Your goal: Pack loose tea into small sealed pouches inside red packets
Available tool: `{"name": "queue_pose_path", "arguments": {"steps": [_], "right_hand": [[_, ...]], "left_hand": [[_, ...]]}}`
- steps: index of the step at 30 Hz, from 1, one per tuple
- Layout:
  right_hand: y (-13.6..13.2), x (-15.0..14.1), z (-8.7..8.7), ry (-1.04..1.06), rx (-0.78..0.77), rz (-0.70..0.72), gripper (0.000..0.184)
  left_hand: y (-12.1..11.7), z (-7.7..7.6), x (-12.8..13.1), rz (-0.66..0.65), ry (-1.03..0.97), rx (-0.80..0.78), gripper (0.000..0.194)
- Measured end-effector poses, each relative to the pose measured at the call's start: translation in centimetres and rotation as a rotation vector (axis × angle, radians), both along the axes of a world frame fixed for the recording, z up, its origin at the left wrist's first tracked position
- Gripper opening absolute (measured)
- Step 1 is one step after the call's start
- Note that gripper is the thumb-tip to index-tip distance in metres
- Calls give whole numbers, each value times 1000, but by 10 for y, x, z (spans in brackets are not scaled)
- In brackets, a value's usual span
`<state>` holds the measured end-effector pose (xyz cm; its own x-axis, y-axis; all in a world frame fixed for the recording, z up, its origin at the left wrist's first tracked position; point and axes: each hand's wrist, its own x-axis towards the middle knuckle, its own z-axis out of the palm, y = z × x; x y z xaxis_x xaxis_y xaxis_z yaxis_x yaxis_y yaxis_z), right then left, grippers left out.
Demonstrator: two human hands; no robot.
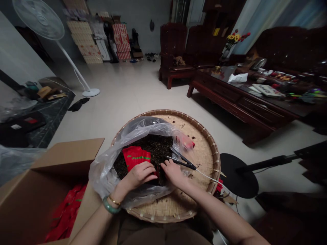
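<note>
A large clear plastic bag [102,170] lies open on a round woven bamboo tray [204,143], filled with dark, dried, tea-like leaves [158,144]. Several flat red packets [134,156] with green print rest on the leaves. My left hand [140,174] is just in front of them, fingers bent around a red packet that shows only as a sliver under the fingertips. Close by on the right, my right hand [172,172] dips curled fingers into the leaves beside that packet; the fingertips are partly hidden. Past it lies a black tong-shaped clamp [187,163] with a white cord, its arms apart.
An open cardboard box [68,153] holding red packets stands at the left. A black round stand base [240,175] is on the floor at right. Farther off are a white fan [74,66], a dark wooden table [230,92] with clutter, and stacked boxes [84,41].
</note>
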<state>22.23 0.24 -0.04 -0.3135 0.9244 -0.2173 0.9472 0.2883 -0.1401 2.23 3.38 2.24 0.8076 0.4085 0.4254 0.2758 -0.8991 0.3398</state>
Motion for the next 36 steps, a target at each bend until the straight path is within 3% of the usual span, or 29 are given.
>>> {"name": "queue_pose_path", "arguments": {"steps": [4, 9, 13, 17, 24, 30, 36], "right_hand": [[1, -10, -7, -72, 23, -21, 18], [1, -13, -11, -74, 29, -50, 18], [-1, -15, -16, -66, 15, -77, 21], [0, -17, -21, -41, 5, -106, 22], [2, -11, -24, 93, -10, -141, 17], [7, 8, -7, 324, -18, -176, 16], [8, 14, 25, 1032, -83, -333, 17]], "left_hand": [[-1, 3, -2, 13, 43, -105, 25], [3, -3, -9, 68, 21, 14, 23], [5, 3, -13, 91, 29, 65, 25], [2, 10, -11, 76, 45, 98, 22], [-2, 5, -10, 45, 113, 157, 19], [-2, 1, -12, 37, 113, 138, 18], [0, -5, -6, 27, 91, 151, 18]]}}
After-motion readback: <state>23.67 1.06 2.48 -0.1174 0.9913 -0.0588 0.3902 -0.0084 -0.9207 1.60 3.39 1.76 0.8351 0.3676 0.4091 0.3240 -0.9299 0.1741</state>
